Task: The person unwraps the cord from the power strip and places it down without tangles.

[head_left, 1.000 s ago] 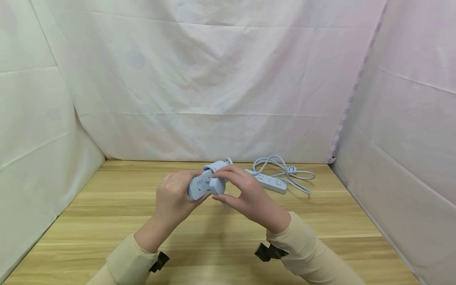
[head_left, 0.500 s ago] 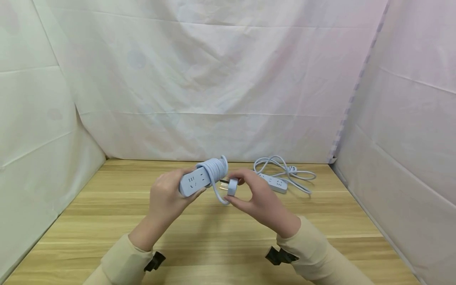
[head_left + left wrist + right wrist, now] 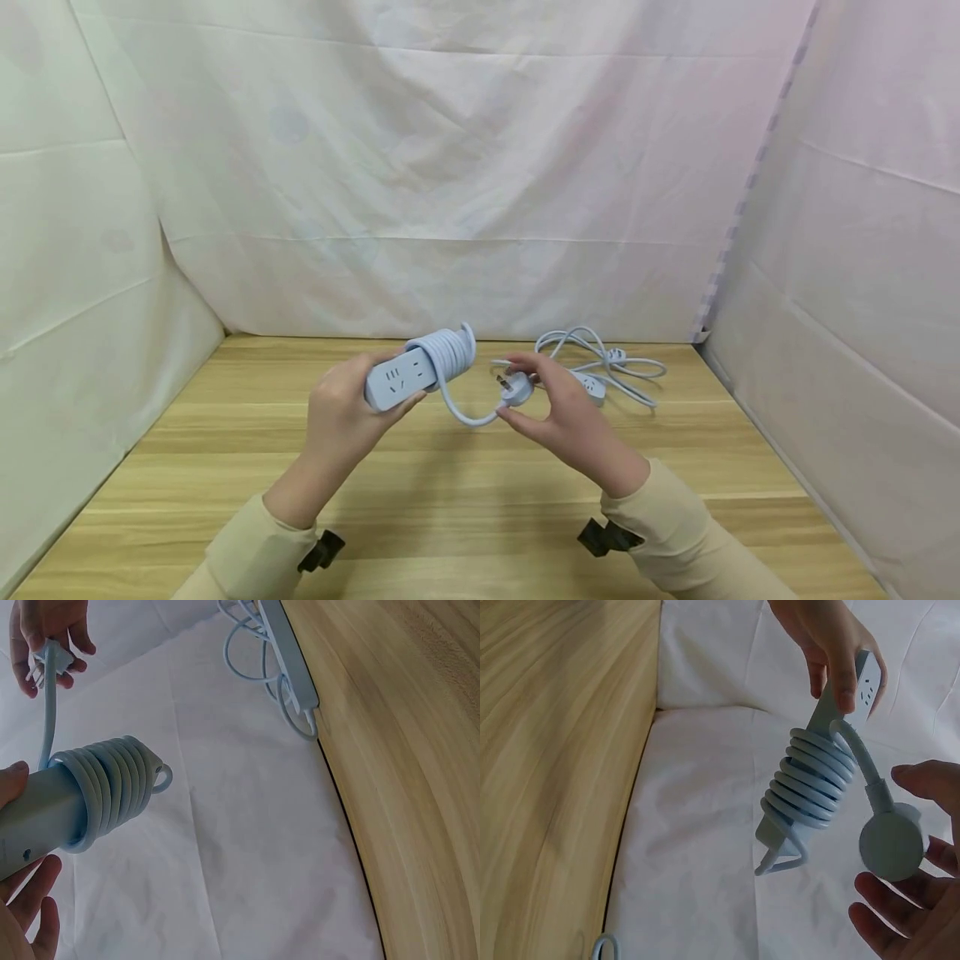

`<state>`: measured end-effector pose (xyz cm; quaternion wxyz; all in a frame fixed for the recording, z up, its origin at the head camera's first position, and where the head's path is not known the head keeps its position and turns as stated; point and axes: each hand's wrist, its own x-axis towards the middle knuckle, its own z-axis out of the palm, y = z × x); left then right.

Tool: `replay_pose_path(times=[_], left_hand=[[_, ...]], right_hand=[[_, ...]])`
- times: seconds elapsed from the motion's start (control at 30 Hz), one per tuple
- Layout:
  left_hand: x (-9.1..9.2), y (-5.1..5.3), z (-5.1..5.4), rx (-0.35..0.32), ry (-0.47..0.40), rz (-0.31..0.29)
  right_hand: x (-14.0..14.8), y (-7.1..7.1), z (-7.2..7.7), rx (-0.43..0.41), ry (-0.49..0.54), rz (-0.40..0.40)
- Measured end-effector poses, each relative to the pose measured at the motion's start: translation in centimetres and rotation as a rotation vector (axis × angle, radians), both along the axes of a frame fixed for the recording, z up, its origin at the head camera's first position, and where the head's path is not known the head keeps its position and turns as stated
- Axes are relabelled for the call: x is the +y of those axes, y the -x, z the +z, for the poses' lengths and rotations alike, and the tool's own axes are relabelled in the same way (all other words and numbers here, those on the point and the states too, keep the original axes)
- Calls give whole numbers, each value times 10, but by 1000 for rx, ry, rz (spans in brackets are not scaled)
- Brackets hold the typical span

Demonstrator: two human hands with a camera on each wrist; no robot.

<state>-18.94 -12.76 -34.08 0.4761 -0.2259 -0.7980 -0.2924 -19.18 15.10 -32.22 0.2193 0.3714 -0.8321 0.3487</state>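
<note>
A pale blue power strip [image 3: 400, 379] is held above the table by the left hand [image 3: 347, 410], which grips its near end. Its cord [image 3: 448, 354] lies in several tight coils around the far end, seen also as a coiled cord [image 3: 112, 787] in the left wrist view. One loose length of cord curves to the plug [image 3: 517, 389], whose metal pins point up and left. The right hand [image 3: 573, 425] holds that plug between thumb and fingers. In the right wrist view the plug's round back [image 3: 891, 846] faces the camera, by the right hand [image 3: 930, 900].
A second power strip [image 3: 592, 388] lies on the wooden table [image 3: 450, 517] at the back right, partly behind the right hand, with its cord [image 3: 637, 368] in loose loops and its plug [image 3: 615, 356] among them. White cloth [image 3: 450, 167] hangs behind and at both sides.
The right hand has drawn the plug away from the strip, to the right, and the plug has turned. The strip in the left hand has shifted slightly left; a loose cord length now spans between them.
</note>
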Motion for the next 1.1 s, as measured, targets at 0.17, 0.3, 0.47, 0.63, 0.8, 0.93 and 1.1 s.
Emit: replay_pose_path(times=[0.17,0.3,0.47,0.63,0.8,0.93,1.1], left_hand=[[0,-1,0,1,-8,-7],[1,-1,-1,0,-13,-4],[4,-1,-1,-1,-30,3],[7,-1,0,-9,-49,1],[9,-2,1,-21,-67,-10],[8,-3,2,-21,-77,-25],[6,-3,-1,-48,-86,-56]], right_hand=[[3,1,-1,12,-8,-27],[0,-2,0,47,-11,-15],[-12,-9,-1,101,-2,23],[-25,-15,-3,14,-26,10],[-32,-16,-5,-58,-44,13],[-32,-14,-5,-45,-55,55],[-29,-12,-4,101,-64,86]])
